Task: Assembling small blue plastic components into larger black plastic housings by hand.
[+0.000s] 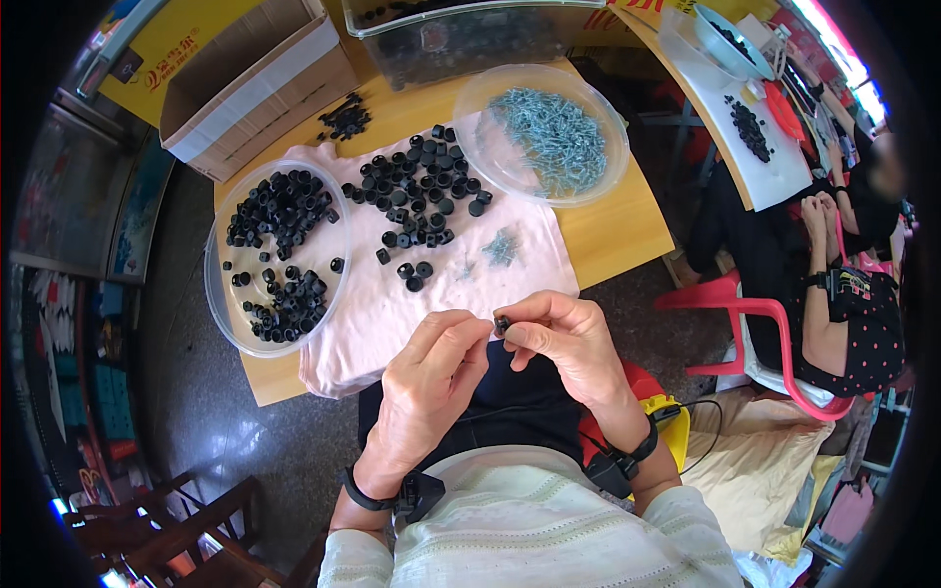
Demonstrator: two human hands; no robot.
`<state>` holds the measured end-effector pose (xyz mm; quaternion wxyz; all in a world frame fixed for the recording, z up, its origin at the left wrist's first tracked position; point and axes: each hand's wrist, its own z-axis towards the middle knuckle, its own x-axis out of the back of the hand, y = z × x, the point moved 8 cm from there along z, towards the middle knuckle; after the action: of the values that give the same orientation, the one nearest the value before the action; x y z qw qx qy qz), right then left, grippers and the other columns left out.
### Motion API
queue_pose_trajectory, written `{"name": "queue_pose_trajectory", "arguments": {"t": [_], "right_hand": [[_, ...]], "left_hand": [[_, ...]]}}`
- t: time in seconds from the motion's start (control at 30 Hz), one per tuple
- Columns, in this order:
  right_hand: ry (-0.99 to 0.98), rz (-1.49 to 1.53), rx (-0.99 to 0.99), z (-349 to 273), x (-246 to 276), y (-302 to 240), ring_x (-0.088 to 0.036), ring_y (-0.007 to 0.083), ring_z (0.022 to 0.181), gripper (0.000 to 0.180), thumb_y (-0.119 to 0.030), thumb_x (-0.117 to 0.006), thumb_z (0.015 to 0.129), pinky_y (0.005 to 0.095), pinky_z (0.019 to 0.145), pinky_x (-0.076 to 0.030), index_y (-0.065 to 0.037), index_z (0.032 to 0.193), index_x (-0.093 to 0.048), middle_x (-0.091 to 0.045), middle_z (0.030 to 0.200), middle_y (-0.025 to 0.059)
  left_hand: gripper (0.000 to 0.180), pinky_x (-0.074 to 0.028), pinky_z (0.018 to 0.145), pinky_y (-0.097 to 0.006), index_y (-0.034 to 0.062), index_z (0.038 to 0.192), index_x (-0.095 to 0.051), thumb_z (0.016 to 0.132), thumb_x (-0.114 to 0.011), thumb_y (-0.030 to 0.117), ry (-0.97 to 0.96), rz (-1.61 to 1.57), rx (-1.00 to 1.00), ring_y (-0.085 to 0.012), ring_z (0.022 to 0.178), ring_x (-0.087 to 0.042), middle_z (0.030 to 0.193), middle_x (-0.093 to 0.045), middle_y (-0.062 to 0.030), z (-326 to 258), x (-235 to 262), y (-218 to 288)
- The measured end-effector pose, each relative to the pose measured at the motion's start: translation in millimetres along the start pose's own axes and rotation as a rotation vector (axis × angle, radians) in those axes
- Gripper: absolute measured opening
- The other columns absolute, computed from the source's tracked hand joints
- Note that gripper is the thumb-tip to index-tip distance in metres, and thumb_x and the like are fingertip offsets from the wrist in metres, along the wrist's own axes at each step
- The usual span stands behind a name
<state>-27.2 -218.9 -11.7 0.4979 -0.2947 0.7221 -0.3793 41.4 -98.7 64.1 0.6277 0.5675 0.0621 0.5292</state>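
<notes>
While your right hand (564, 338) pinches a small black cap (502, 323) at its fingertips, your left hand (431, 377) closes in on it from the left, fingertips together just beside the cap; whether they hold a screw there is too small to tell. The cap sits above your lap, near the desk's (613, 230) near edge. It looks light and stiff, likely moulded plastic or rubber, so hold it by its round sides with a gentle pinch; a piece this small could slip and drop.

Beyond your hands, a pink cloth (372, 314) covers the desk, with loose caps (417, 191) and a few screws (502, 247) on it. A clear dish of caps (279, 255) lies left, a dish of screws (549, 132) far right. A cardboard box (255, 83) stands far left.
</notes>
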Motion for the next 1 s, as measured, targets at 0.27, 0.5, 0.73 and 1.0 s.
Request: {"name": "queue_pose_trajectory", "arguments": {"t": [0.27,0.5,0.73,1.0], "right_hand": [[-0.008,-0.023,-0.001,0,-2,2,-0.065,0.0109,0.078,0.02,-0.004,-0.065,0.087,0.0214,0.066,-0.055,0.004,0.106,-0.065,-0.068,0.093,0.0089],[-0.015,0.075,-0.015,1,-6,6,-0.065,0.0115,0.081,0.02,-0.004,-0.065,0.087,0.0223,0.065,-0.055,0.003,0.106,-0.065,-0.068,0.096,0.0097],[-0.057,0.037,-0.024,2,-11,5,-0.066,0.0121,0.082,0.021,-0.004,-0.065,0.088,0.0228,0.064,-0.055,0.003,0.107,-0.064,-0.067,0.099,0.0102],[-0.059,-0.09,0.033,0,-18,-1,-0.066,0.0146,0.086,0.02,-0.001,-0.064,0.088,0.0231,0.066,-0.055,0.003,0.107,-0.063,-0.066,0.096,0.0094]], "left_hand": [[0.022,-0.052,0.062,-0.024,0.0015,0.092,-0.065,0.074,-0.069,-0.01,-0.027,0.005,-0.015,-0.0151,0.07,-0.064,0.09,-0.064,-0.0092,-1,0,-1],[0.02,-0.054,0.067,-0.024,-0.0005,0.096,-0.065,0.079,-0.067,-0.01,-0.066,-0.13,0.066,-0.0139,0.078,-0.065,0.094,-0.065,-0.0099,-1,0,-10],[0.016,-0.056,0.077,-0.028,-0.007,0.102,-0.063,0.086,-0.062,-0.007,-0.046,-0.818,0.355,-0.0184,0.087,-0.066,0.1,-0.064,-0.0136,-19,-12,-47],[0.016,-0.055,0.077,-0.026,-0.0063,0.102,-0.065,0.086,-0.06,-0.009,-0.041,-0.739,0.298,-0.0186,0.087,-0.066,0.105,-0.063,-0.016,-28,-13,-48]]}}
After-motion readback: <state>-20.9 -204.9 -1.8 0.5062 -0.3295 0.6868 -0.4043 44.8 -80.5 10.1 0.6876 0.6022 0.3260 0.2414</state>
